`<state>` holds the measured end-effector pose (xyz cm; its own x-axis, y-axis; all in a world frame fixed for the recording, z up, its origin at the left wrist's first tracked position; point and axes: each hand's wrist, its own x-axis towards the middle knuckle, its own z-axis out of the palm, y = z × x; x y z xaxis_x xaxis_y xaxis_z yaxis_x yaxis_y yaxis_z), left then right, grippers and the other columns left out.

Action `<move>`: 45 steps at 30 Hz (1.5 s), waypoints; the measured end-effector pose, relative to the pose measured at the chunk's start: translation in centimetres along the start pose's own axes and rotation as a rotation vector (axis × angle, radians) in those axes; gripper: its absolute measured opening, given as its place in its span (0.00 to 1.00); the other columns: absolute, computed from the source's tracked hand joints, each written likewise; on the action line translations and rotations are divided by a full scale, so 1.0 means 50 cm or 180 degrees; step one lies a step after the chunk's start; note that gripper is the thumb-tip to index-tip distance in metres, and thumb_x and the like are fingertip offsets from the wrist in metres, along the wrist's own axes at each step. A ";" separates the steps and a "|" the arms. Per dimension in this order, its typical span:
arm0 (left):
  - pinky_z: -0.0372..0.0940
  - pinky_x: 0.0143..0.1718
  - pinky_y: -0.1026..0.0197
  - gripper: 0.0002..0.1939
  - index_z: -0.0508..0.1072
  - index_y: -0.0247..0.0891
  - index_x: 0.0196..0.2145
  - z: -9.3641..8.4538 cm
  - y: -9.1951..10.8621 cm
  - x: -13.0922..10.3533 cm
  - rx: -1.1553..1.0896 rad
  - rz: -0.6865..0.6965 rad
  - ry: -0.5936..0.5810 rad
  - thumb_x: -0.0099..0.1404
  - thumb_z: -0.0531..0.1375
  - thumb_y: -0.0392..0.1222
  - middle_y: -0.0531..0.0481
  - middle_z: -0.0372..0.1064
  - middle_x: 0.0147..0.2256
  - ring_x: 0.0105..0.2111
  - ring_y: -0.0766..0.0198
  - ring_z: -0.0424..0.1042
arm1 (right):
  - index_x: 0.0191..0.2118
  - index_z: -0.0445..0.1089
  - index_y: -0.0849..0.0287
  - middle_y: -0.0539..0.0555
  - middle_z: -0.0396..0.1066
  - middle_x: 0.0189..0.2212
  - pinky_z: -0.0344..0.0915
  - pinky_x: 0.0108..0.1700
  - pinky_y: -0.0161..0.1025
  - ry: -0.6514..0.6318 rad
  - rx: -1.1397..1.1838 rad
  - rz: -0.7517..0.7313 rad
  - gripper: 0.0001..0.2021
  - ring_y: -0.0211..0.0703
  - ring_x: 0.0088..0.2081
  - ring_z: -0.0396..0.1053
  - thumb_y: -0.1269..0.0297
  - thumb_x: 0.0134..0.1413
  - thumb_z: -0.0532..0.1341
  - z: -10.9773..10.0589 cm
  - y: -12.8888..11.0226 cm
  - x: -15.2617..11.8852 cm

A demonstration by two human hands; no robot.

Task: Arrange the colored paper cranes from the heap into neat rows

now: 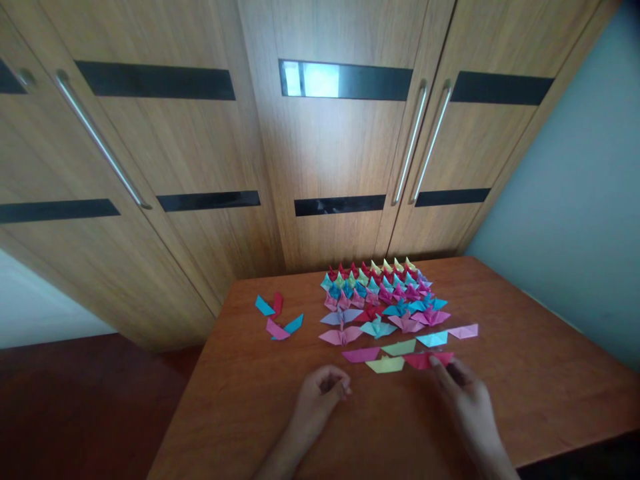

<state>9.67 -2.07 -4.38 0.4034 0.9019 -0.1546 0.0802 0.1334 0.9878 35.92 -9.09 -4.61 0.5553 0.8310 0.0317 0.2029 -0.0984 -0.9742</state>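
Note:
My right hand (467,393) pinches the edge of a red folded paper piece (420,361) at the near side of the paper rows. Beside it lie a pale yellow-green folded paper (385,365), a magenta one (361,355) and a green one (399,347). A light blue piece (433,339) and a pink piece (463,331) sit just behind. My left hand (320,397) hovers low over the table, its fingers curled in to the thumb with nothing visible between them. Further back, paper cranes with spread wings (377,327) lie in rows.
Tightly packed rows of colourful folded cranes (373,285) stand toward the back of the wooden table (240,413). At the left lie a few loose blue, red and pink folded papers (277,329). A wooden wardrobe (340,147) rises behind, with a wall (575,220) at the right.

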 end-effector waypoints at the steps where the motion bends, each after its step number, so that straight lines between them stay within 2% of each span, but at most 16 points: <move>1: 0.60 0.28 0.66 0.12 0.72 0.34 0.28 0.000 0.000 0.000 0.0026 0.0009 -0.0008 0.58 0.61 0.47 0.50 0.71 0.25 0.25 0.66 0.67 | 0.41 0.72 0.62 0.56 0.76 0.34 0.66 0.35 0.34 0.0168 -0.0103 0.0009 0.23 0.47 0.36 0.71 0.47 0.48 0.61 -0.033 0.007 0.019; 5: 0.59 0.28 0.66 0.11 0.72 0.34 0.28 0.003 -0.005 0.001 0.0176 0.0104 -0.0080 0.59 0.60 0.47 0.50 0.71 0.24 0.25 0.66 0.67 | 0.39 0.72 0.61 0.58 0.76 0.33 0.65 0.32 0.36 0.0662 -0.1078 0.0074 0.24 0.50 0.34 0.72 0.44 0.46 0.59 -0.148 0.044 0.091; 7: 0.59 0.29 0.66 0.11 0.72 0.34 0.28 0.003 -0.007 0.000 0.0224 0.0141 -0.0101 0.60 0.59 0.46 0.50 0.71 0.25 0.25 0.66 0.67 | 0.37 0.72 0.60 0.59 0.76 0.32 0.64 0.30 0.38 0.0555 -0.1625 0.0201 0.24 0.53 0.34 0.72 0.42 0.46 0.58 -0.183 0.063 0.119; 10: 0.59 0.29 0.66 0.11 0.72 0.35 0.28 0.001 -0.008 0.000 0.0255 0.0164 -0.0098 0.60 0.59 0.46 0.50 0.71 0.25 0.26 0.65 0.67 | 0.36 0.72 0.56 0.59 0.75 0.32 0.64 0.30 0.41 0.0299 -0.2514 0.0538 0.24 0.56 0.34 0.73 0.41 0.47 0.54 -0.201 0.080 0.142; 13: 0.58 0.28 0.66 0.11 0.72 0.35 0.28 0.001 -0.008 -0.002 0.0335 0.0184 -0.0087 0.61 0.58 0.45 0.51 0.70 0.25 0.26 0.66 0.66 | 0.37 0.71 0.54 0.62 0.74 0.34 0.64 0.30 0.45 0.0188 -0.3185 0.0979 0.25 0.59 0.34 0.73 0.39 0.50 0.49 -0.189 0.076 0.145; 16: 0.58 0.28 0.66 0.10 0.72 0.35 0.28 0.001 -0.007 -0.005 0.0386 0.0194 -0.0082 0.60 0.59 0.44 0.51 0.70 0.25 0.25 0.66 0.66 | 0.40 0.70 0.52 0.63 0.72 0.39 0.65 0.31 0.48 0.0211 -0.3422 0.1071 0.27 0.59 0.35 0.72 0.39 0.52 0.45 -0.171 0.065 0.139; 20: 0.58 0.30 0.66 0.09 0.72 0.35 0.28 0.003 -0.004 -0.006 0.0353 0.0194 -0.0063 0.60 0.59 0.44 0.51 0.70 0.25 0.27 0.65 0.66 | 0.46 0.67 0.51 0.62 0.70 0.43 0.66 0.33 0.49 0.0290 -0.3469 0.0987 0.30 0.60 0.38 0.71 0.38 0.53 0.41 -0.160 0.063 0.137; 35: 0.57 0.28 0.66 0.11 0.73 0.35 0.28 0.003 -0.003 -0.006 0.0365 0.0120 -0.0025 0.59 0.59 0.46 0.51 0.70 0.25 0.26 0.66 0.65 | 0.48 0.67 0.49 0.62 0.71 0.43 0.66 0.33 0.47 0.0305 -0.3287 0.1093 0.29 0.60 0.39 0.71 0.38 0.52 0.44 -0.157 0.053 0.148; 40: 0.58 0.29 0.66 0.12 0.73 0.36 0.29 0.001 -0.006 -0.005 0.0376 0.0146 -0.0012 0.59 0.59 0.47 0.50 0.70 0.25 0.26 0.65 0.66 | 0.51 0.67 0.51 0.63 0.72 0.43 0.65 0.31 0.48 0.0522 -0.3203 0.0823 0.28 0.62 0.37 0.72 0.40 0.53 0.46 -0.145 0.040 0.129; 42: 0.59 0.29 0.65 0.11 0.73 0.36 0.29 0.002 -0.005 -0.005 0.0348 0.0145 -0.0008 0.59 0.59 0.47 0.50 0.71 0.25 0.26 0.64 0.67 | 0.51 0.67 0.53 0.61 0.74 0.38 0.65 0.30 0.46 0.0552 -0.3083 0.0590 0.27 0.59 0.34 0.73 0.43 0.55 0.46 -0.120 0.032 0.109; 45: 0.60 0.30 0.65 0.11 0.72 0.35 0.29 0.003 -0.001 -0.003 0.0282 0.0163 0.0000 0.60 0.58 0.47 0.50 0.71 0.26 0.26 0.64 0.67 | 0.50 0.67 0.56 0.58 0.75 0.31 0.66 0.30 0.41 0.0428 -0.2667 -0.0011 0.24 0.52 0.31 0.73 0.48 0.56 0.48 -0.052 0.020 0.067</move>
<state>9.75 -2.26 -4.43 0.4089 0.9066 -0.1040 0.1399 0.0503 0.9889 40.05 -7.84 -4.90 0.6340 0.7651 0.1123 0.7058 -0.5132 -0.4884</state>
